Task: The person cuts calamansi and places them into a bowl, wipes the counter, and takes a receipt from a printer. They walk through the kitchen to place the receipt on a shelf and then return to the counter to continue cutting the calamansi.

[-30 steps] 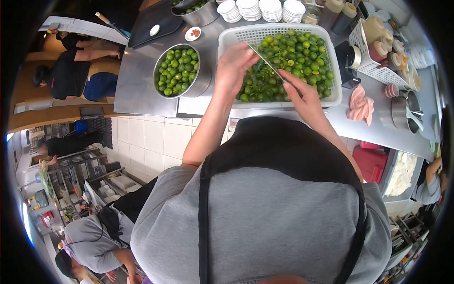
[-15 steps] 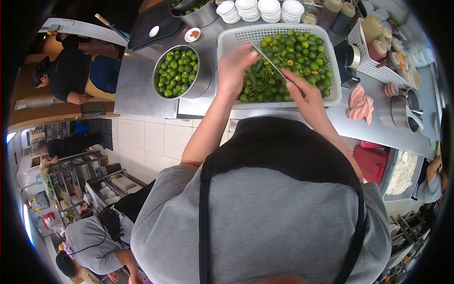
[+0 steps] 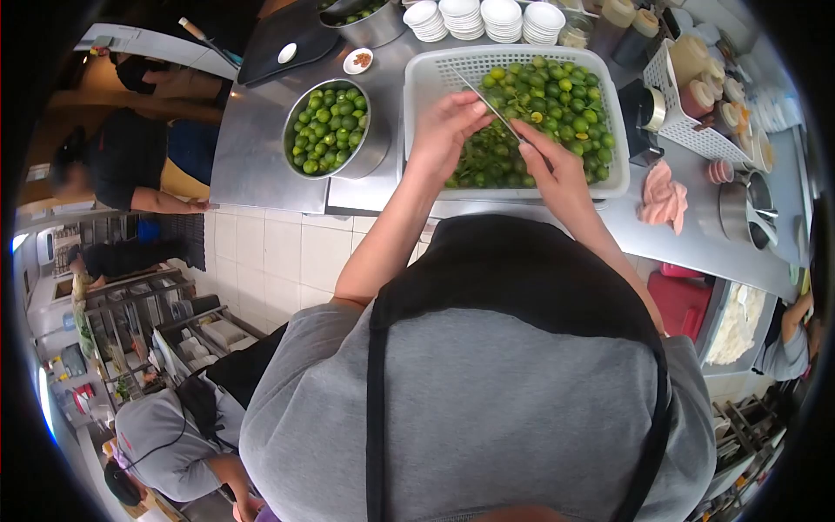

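My right hand point(image 3: 553, 162) is closed round the handle of a knife point(image 3: 489, 102), its thin blade pointing up and left. Close by, my left hand point(image 3: 445, 130) has its thumb and fingers pinched together beside the blade; whatever they hold is hidden. Both hands are above a white perforated plastic basket point(image 3: 619, 148) of small green limes point(image 3: 565, 104), with leafy stems at its near left part. A steel pot point(image 3: 376, 143) to the left of the basket is filled with more of these limes point(image 3: 326, 130).
Stacked white dishes point(image 3: 500, 22) stand behind the basket, near a small dish of reddish bits point(image 3: 357, 61). At right are a pink cloth point(image 3: 663, 197), steel containers point(image 3: 738, 209) and a white crate point(image 3: 687, 113) of bottles. A black tray point(image 3: 283, 52) lies back left. Co-workers are around.
My left hand has moved slightly down and right, closer to the blade, with its fingers pinched. The knife stays in my right hand. At far left, a co-worker has shifted.
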A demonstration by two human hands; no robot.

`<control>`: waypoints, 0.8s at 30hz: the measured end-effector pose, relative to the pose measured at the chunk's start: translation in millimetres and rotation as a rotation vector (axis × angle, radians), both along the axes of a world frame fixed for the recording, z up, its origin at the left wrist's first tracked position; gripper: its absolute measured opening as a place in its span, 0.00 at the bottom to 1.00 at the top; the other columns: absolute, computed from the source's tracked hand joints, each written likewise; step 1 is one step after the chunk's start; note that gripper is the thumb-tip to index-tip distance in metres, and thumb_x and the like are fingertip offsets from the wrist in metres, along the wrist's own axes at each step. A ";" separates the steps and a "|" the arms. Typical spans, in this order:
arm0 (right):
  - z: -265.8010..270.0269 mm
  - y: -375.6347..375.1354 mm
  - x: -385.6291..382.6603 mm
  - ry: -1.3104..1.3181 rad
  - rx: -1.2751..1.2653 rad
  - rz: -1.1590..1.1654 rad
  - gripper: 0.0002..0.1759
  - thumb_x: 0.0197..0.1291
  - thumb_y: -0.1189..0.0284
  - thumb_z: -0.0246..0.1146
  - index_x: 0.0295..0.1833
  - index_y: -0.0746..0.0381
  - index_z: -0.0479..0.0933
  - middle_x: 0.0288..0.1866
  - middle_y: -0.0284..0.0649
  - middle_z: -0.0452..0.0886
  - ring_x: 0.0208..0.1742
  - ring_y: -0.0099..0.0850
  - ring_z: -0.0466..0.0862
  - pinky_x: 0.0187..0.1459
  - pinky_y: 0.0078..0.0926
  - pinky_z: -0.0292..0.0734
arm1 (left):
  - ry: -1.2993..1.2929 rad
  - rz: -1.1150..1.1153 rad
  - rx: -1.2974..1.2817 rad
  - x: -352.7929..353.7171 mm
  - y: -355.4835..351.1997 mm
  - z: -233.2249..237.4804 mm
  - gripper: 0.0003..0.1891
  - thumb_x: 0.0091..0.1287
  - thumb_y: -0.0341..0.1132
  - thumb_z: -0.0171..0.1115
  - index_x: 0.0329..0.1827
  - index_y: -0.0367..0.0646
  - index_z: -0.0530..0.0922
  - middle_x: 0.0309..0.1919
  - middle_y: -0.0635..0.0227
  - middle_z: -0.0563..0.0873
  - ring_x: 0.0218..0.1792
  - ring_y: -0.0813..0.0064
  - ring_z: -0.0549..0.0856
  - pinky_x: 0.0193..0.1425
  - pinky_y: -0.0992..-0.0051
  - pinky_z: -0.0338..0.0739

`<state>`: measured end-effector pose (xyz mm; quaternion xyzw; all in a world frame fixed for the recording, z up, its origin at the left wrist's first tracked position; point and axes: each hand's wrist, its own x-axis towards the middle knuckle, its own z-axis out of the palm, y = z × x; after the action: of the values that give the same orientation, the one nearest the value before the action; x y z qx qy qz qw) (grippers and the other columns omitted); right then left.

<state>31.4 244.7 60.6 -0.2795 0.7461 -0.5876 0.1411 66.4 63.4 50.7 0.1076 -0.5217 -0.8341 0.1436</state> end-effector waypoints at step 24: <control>-26.3 23.0 -34.3 0.491 0.679 0.056 0.27 0.49 0.74 0.61 0.59 0.56 0.70 0.46 0.48 0.79 0.42 0.45 0.80 0.43 0.38 0.76 | -0.476 0.750 -1.344 53.6 -178.5 14.1 0.19 0.51 0.35 0.67 0.47 0.42 0.80 0.55 0.51 0.75 0.56 0.54 0.74 0.61 0.64 0.67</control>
<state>-2.9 267.7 34.3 -0.3690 0.9011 -0.2200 0.0591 120.0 -115.1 64.8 0.3411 -0.8576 -0.1928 0.3331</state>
